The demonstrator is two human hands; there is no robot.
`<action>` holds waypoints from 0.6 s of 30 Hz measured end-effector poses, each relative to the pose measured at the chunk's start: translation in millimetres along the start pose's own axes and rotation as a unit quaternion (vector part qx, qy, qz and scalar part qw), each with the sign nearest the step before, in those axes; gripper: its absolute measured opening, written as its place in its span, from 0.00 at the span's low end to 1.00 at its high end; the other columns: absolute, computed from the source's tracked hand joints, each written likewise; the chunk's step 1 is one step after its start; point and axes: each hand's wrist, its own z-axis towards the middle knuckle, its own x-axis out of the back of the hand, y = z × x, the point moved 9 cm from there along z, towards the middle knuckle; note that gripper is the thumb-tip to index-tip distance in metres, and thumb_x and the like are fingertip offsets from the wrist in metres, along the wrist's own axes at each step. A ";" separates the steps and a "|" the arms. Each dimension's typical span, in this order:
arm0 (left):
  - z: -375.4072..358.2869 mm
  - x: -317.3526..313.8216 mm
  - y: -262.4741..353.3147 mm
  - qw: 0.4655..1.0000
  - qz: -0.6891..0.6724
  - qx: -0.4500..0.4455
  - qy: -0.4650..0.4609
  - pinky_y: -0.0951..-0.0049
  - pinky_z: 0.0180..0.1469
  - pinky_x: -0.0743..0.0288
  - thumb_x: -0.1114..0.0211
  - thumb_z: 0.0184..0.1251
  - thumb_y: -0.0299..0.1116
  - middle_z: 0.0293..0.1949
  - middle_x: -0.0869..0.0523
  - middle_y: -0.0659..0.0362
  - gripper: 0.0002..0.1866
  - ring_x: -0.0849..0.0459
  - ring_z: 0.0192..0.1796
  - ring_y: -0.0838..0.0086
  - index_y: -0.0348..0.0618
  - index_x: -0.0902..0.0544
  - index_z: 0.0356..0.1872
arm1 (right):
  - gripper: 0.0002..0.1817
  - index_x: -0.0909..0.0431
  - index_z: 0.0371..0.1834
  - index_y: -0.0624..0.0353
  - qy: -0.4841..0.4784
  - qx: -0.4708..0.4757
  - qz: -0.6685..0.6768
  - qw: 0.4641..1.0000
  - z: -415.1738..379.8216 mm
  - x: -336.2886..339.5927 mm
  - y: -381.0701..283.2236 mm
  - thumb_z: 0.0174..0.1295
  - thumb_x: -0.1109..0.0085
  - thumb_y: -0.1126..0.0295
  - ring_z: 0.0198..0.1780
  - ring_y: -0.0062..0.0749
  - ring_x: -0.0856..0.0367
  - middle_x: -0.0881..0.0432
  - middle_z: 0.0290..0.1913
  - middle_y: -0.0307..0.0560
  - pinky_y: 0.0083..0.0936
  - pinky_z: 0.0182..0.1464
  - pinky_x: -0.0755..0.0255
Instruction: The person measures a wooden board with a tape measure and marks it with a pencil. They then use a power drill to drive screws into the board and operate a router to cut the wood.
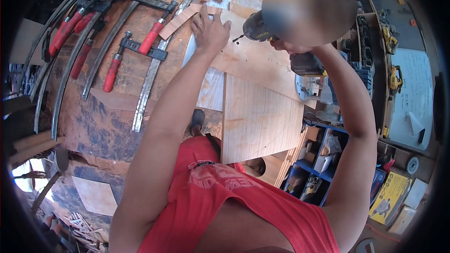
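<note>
A dark cordless drill (258,28) is in my right hand (288,47), its battery below the hand. The drill bit points left, its tip close to a small dark hole in a pale wooden board (258,63). My left hand (210,29) rests with its fingers spread at the board's upper left edge, beside a reddish wood strip (180,20). Nothing shows in its grasp. A striped-grain plywood panel (258,117) lies nearer to my body, partly over the board. A blurred round patch hides the area above the drill.
Red-handled bar clamps (151,36) lie at the left and upper left. Blue shelving (311,166) holds parts at the lower right. A whiteboard (410,98) and a yellow box (390,194) are at the far right. A loose panel (95,194) lies at the lower left.
</note>
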 end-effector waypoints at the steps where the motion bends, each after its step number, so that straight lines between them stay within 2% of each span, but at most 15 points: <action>1: -0.2 -0.5 -0.3 1.000 0.001 -0.002 0.003 0.41 0.76 0.53 0.34 0.69 0.50 0.77 0.44 0.43 0.30 0.45 0.74 0.41 0.43 0.22 0.66 | 0.15 0.19 0.43 0.64 -0.002 -0.005 -0.002 1.000 0.1 -1.9 0.5 0.50 0.36 0.76 0.21 0.24 0.23 0.18 0.28 0.41 0.26 0.24 0.26; 4: 0.2 -1.3 0.5 1.000 0.020 -0.008 0.018 0.41 0.76 0.53 0.33 0.69 0.50 0.76 0.44 0.43 0.31 0.45 0.74 0.42 0.38 0.22 0.65 | 0.16 0.19 0.44 0.63 0.000 -0.008 -0.025 1.000 5.7 -1.6 1.9 0.50 0.35 0.76 0.22 0.24 0.22 0.18 0.29 0.41 0.26 0.25 0.26; 7: 0.8 -7.0 -1.9 0.999 0.041 -0.017 0.007 0.39 0.75 0.53 0.34 0.69 0.52 0.76 0.42 0.44 0.31 0.44 0.74 0.41 0.43 0.21 0.66 | 0.16 0.18 0.44 0.62 0.000 -0.005 -0.036 0.999 9.5 -4.2 8.9 0.49 0.35 0.75 0.24 0.26 0.21 0.17 0.29 0.42 0.27 0.27 0.24; 10: 0.3 -6.1 -0.6 0.998 0.042 -0.024 0.029 0.39 0.75 0.53 0.33 0.68 0.52 0.76 0.42 0.44 0.31 0.43 0.73 0.42 0.40 0.21 0.65 | 0.16 0.18 0.44 0.62 -0.001 -0.011 -0.015 1.000 5.3 -1.0 1.7 0.49 0.35 0.75 0.26 0.28 0.20 0.17 0.30 0.43 0.28 0.30 0.23; 13: 0.6 -7.6 -0.6 0.999 0.029 -0.025 0.019 0.40 0.75 0.53 0.33 0.68 0.51 0.76 0.44 0.44 0.32 0.44 0.73 0.41 0.33 0.22 0.63 | 0.16 0.19 0.42 0.63 0.012 0.003 -0.031 0.999 6.8 -0.8 5.7 0.48 0.35 0.75 0.28 0.29 0.21 0.18 0.30 0.43 0.29 0.33 0.23; 18: 0.4 -7.0 0.4 0.999 0.034 -0.023 0.016 0.41 0.76 0.54 0.33 0.68 0.51 0.76 0.44 0.45 0.33 0.44 0.74 0.42 0.36 0.22 0.65 | 0.16 0.21 0.41 0.62 0.007 0.043 -0.057 0.997 11.5 -3.3 10.3 0.47 0.36 0.76 0.30 0.29 0.22 0.19 0.29 0.43 0.29 0.35 0.24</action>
